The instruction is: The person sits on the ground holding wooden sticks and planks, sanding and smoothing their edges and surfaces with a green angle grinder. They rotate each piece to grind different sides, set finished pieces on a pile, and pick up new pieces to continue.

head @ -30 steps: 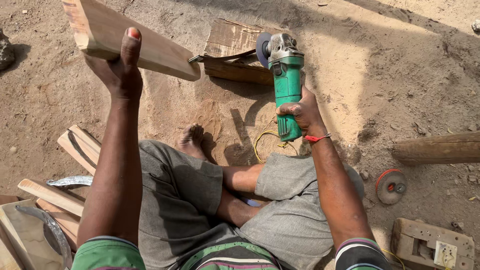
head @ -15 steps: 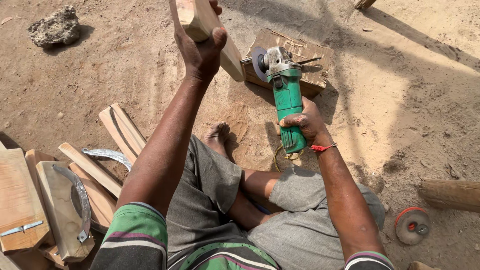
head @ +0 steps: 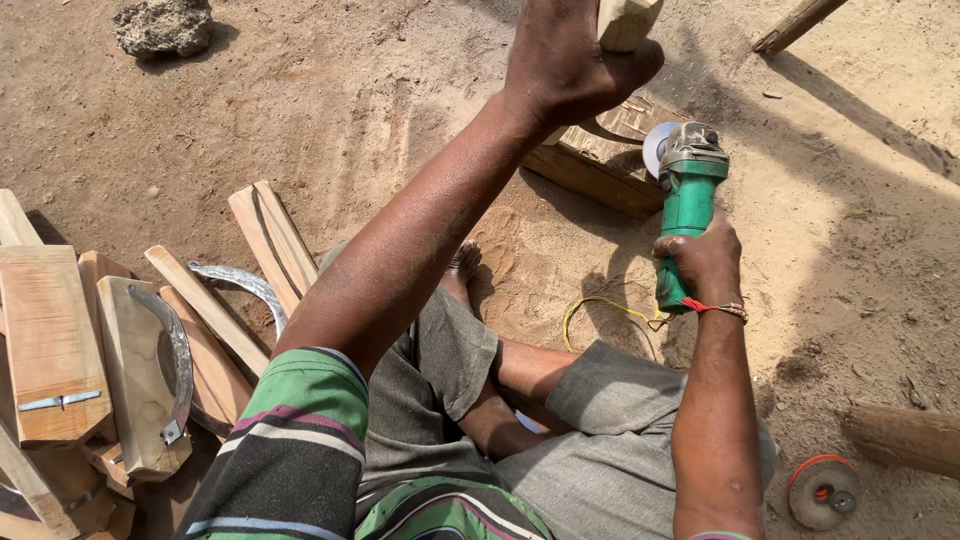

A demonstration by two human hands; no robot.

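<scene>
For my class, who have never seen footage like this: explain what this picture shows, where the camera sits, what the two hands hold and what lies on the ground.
The camera is worn on a person's head and looks down, so you see their own arms and folded legs as they sit on sandy ground. The left hand is raised and grips a pale wooden piece, mostly out of the picture. The right hand holds a green angle grinder, its disc pointing away, near a wooden block on the sand. A yellow cord lies by the legs. To the left lie cut wooden boards and curved metal blades. A rock sits at the top left, and a spare red-rimmed grinder disc at the bottom right.
</scene>
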